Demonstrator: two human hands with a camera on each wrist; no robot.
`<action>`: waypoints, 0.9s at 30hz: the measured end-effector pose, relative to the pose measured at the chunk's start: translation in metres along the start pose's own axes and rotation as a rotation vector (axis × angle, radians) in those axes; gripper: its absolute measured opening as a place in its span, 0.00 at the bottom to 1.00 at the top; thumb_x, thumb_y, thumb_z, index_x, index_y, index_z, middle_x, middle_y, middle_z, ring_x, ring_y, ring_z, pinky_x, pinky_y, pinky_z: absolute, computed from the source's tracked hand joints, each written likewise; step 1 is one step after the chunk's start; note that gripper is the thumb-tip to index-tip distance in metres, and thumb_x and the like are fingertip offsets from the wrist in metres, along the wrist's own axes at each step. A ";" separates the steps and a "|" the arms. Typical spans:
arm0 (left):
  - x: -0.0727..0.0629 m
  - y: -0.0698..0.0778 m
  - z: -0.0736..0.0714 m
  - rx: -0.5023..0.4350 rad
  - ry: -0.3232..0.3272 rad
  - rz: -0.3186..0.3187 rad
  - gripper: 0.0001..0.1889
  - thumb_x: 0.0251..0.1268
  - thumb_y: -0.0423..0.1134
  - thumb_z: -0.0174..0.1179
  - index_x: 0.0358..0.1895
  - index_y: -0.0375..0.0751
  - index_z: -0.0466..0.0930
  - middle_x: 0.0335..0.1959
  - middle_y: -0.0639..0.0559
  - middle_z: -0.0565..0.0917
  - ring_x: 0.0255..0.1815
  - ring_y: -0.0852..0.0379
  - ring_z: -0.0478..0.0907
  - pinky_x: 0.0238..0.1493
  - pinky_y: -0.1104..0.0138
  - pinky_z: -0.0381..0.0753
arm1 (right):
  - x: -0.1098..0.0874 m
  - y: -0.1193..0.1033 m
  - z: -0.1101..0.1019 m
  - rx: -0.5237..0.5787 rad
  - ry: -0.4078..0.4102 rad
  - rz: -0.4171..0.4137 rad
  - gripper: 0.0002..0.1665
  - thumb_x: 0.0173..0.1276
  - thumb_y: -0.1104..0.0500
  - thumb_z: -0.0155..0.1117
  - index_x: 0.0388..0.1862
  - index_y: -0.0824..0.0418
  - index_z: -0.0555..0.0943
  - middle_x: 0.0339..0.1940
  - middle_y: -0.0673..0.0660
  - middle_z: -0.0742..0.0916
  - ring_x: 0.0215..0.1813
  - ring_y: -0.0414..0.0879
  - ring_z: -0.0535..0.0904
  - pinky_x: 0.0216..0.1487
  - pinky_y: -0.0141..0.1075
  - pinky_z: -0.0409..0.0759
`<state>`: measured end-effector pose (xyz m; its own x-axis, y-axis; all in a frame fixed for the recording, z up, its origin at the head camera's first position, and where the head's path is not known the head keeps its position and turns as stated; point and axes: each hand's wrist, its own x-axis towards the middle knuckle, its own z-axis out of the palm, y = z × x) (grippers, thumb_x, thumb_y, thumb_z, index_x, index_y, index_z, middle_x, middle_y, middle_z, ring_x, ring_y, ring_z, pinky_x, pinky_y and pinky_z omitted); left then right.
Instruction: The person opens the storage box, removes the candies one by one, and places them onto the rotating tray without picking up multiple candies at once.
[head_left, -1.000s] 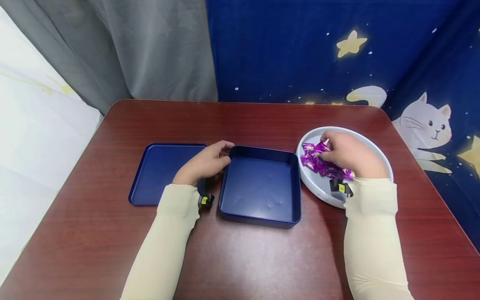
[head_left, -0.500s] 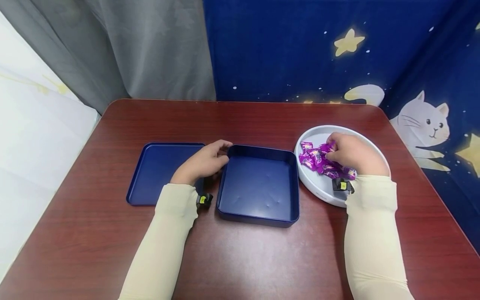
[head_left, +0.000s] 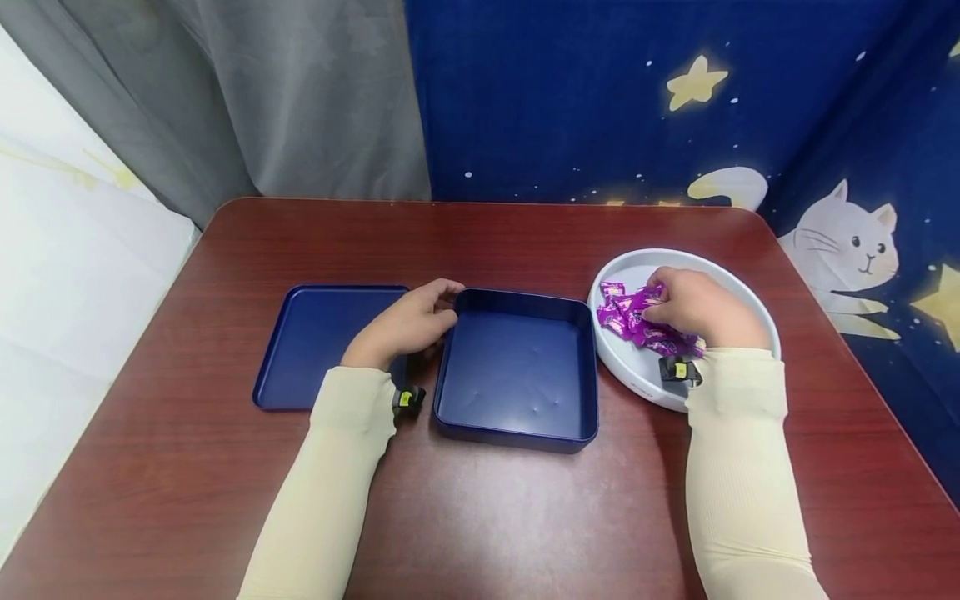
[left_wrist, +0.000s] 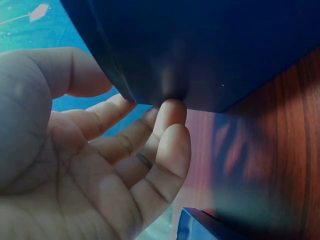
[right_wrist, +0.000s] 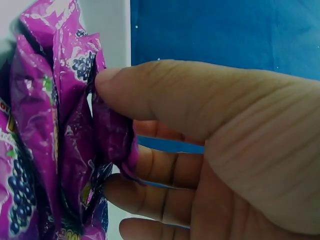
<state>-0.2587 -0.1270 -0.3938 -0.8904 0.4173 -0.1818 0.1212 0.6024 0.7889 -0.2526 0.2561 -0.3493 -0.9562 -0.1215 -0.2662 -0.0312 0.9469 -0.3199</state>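
Note:
Bent loosely, the fingers of my left hand (head_left: 408,321) rest against the far-left corner of a square navy box (head_left: 517,375). In the left wrist view the fingertips touch the outer wall of the box and the thumb lies by its rim. My right hand (head_left: 705,307) is over a round white tray (head_left: 637,379) holding several purple-wrapped candies (head_left: 626,317) with grape pictures. The right wrist view has the thumb and fingers pinching one purple candy (right_wrist: 115,127) at the edge of the pile. Its far side is partly hidden.
A flat navy lid (head_left: 315,342) lies left of the box, partly under the left forearm. The white tray stands at the right against the box. All are on a reddish-brown table (head_left: 480,517), with curtains (head_left: 337,92) behind its far edge.
My right hand moved slightly right, then back left over the candies, its fingers working among them. The left hand and the box have stayed put; the whole view shifted a little.

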 end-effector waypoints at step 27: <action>-0.008 0.004 0.003 0.009 0.009 -0.008 0.24 0.74 0.36 0.48 0.72 0.43 0.64 0.68 0.44 0.70 0.63 0.49 0.71 0.59 0.53 0.73 | -0.010 -0.005 -0.011 -0.064 0.019 0.036 0.53 0.65 0.42 0.66 0.78 0.66 0.55 0.76 0.77 0.54 0.76 0.73 0.45 0.64 0.72 0.51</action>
<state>-0.2503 -0.1259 -0.3909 -0.8952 0.4065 -0.1829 0.1180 0.6118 0.7822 -0.2456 0.2562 -0.3349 -0.9623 -0.0818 -0.2595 -0.0144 0.9677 -0.2515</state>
